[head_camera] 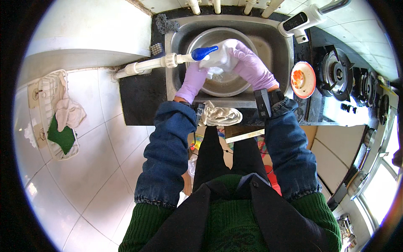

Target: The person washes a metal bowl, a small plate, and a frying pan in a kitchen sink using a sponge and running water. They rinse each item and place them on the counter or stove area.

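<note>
My left hand (194, 77) and my right hand (251, 67) wear light purple gloves and hold a wet white cloth (220, 58) between them. The cloth is over a round metal basin (229, 91) standing in a stainless steel sink (277, 53). A white plastic tap (157, 63) with a blue lever handle (203, 53) reaches in from the left and hides part of my left hand and the cloth. Below the cloth, some water shows in the basin. My right hand grips the cloth's right side; my left hand is at its lower left.
A crumpled cream cloth (222, 116) lies on the counter's front edge. Right of the sink stands a red-rimmed enamel bowl (307, 86) with orange scraps, beside a gas stove (337, 74). A second, white faucet (296, 23) is at the upper right. A wall rack (61, 156) holds cloths.
</note>
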`<state>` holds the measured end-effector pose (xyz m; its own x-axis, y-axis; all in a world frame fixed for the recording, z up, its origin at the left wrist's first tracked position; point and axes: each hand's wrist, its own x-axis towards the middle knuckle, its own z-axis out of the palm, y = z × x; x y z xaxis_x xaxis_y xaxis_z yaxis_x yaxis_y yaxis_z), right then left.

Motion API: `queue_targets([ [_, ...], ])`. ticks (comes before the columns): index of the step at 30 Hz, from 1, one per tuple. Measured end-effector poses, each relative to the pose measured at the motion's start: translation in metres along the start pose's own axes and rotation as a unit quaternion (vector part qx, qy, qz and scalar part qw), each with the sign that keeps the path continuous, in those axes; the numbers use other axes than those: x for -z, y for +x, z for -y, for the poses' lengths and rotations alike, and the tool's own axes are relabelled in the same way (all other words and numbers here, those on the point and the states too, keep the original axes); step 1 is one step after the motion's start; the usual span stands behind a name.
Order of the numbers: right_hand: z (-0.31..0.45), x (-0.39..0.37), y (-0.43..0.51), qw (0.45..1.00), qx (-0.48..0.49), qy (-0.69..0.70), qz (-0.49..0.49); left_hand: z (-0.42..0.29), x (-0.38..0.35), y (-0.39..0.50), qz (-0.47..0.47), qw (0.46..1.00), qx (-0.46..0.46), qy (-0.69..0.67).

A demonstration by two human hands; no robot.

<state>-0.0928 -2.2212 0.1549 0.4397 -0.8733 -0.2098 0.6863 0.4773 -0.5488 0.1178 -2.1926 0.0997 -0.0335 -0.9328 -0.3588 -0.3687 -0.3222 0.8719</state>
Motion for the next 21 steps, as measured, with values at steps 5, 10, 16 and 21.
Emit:
queue_targets([
  [5, -0.029, 0.017, -0.004, 0.967, 0.003, -0.243, -0.073, -0.023, 0.002, -0.005, 0.051, 0.947, 0.087, -0.305],
  [10, -0.079, 0.034, 0.023, 0.763, 0.135, -0.632, 0.012, -0.056, -0.036, -0.020, -0.010, 0.991, -0.049, -0.122],
  [16, -0.086, 0.020, 0.026, 0.949, -0.020, -0.292, -0.114, -0.059, -0.013, -0.013, -0.085, 0.973, -0.093, 0.193],
  [21, -0.061, 0.016, 0.008, 0.979, -0.067, -0.113, -0.159, -0.054, -0.004, -0.009, -0.095, 0.972, -0.154, 0.147],
])
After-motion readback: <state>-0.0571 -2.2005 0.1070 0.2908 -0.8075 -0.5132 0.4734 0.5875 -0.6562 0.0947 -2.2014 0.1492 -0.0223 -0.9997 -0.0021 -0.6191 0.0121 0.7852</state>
